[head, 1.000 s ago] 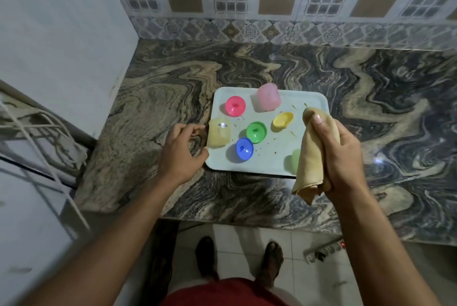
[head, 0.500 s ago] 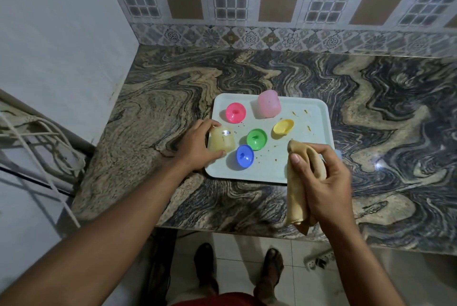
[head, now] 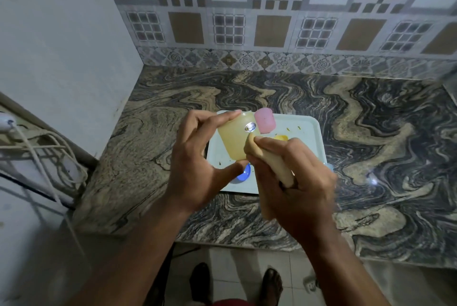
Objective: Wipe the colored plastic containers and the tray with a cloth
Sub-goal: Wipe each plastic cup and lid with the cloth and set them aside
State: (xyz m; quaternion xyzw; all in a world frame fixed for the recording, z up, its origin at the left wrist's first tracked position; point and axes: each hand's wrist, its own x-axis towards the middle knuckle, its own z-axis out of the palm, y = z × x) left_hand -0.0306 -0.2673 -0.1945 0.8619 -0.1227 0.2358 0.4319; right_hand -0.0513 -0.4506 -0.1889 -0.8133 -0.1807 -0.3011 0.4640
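Marbled surface (head: pixel 371 132), then pale tray (head: pixel 306 147) at frame centre, crumbs unwiped, pink container (head: pixel 264 120) waiting there. Mid-frame above it, yellow container (head: pixel 233 140) gripped by left hand (head: pixel 195 159) fingers; cloth (head: pixel 277 162) clenched in right hand (head: pixel 296 182), touching it. Probably barely begun.

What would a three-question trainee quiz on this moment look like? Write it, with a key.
1. True or false: the pale yellow cup stands on the tray.
2. Which hand grips the cloth?
A. left hand
B. right hand
C. neither
3. Fill in: the cup left on the tray's far edge, the pink cup, is coloured ____.

Key
1. False: the left hand holds it lifted above the tray.
2. B
3. pink
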